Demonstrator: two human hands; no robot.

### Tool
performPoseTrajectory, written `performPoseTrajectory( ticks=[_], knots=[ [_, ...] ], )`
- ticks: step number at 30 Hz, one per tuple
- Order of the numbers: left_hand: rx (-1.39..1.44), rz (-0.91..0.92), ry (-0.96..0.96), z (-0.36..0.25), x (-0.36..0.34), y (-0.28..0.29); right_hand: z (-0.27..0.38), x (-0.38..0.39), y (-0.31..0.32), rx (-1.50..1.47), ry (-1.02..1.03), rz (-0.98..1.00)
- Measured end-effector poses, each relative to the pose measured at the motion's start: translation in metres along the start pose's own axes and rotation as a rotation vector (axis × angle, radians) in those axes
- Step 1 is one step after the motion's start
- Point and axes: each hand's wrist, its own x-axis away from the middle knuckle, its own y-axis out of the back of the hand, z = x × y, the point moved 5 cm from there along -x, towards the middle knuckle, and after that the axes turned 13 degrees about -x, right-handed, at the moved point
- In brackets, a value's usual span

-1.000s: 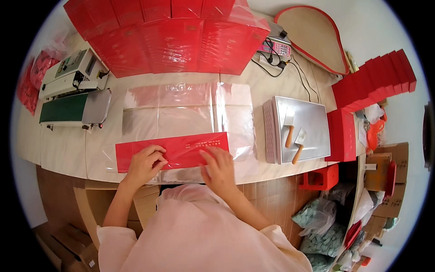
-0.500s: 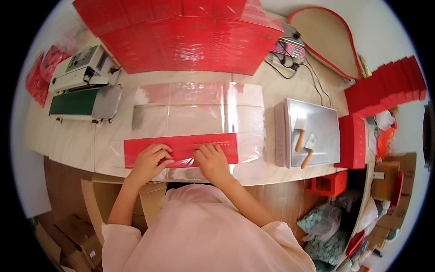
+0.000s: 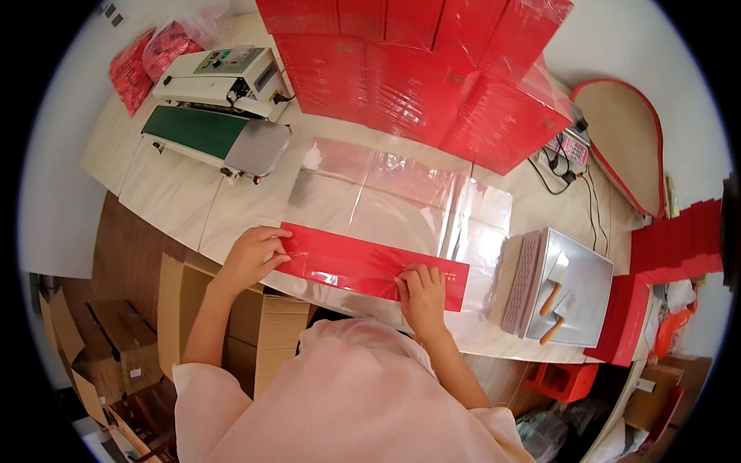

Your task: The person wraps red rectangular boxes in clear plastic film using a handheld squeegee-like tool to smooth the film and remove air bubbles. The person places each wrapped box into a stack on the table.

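Note:
A long, flat red box (image 3: pixel 347 264) lies near the table's front edge, tilted down toward the right. Clear plastic film (image 3: pixel 370 197) spreads flat behind it and also wraps over its top, where it shines. At the box's left end, my left hand (image 3: pixel 251 258) is closed, thumb and fingers pinched on the film at the corner. My right hand (image 3: pixel 424 299) rests near the box's right end with its fingers bent together, gripping the film at the top of the box. The fingertips of the right hand are partly hidden.
Behind stand stacked red boxes (image 3: pixel 417 85) in film. A sealing machine (image 3: pixel 208 116) with a green belt is at left. At right, two scrapers (image 3: pixel 557 297) lie on a metal-topped box (image 3: pixel 590 293), near cables and more red boxes (image 3: pixel 675 239). An open cardboard carton (image 3: pixel 282 324) stands below the table edge.
My left hand has moved from the middle of the box to its left end. My right hand has shifted toward its right end. The whole view has turned and moved left.

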Motion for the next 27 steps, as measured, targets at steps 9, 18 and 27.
performPoseTrajectory(
  ticks=[9, 18, 27],
  knots=[
    [-0.023, -0.071, -0.012, 0.005, 0.002, -0.011, 0.007, -0.006, 0.015, -0.066, -0.009, 0.058],
    [0.025, -0.093, -0.046, 0.011, 0.004, -0.011, -0.002, -0.005, 0.016, -0.013, 0.129, 0.142],
    [0.087, -0.138, 0.000, 0.015, -0.003, -0.014, -0.006, -0.010, 0.013, -0.071, 0.014, 0.097]
  ],
)
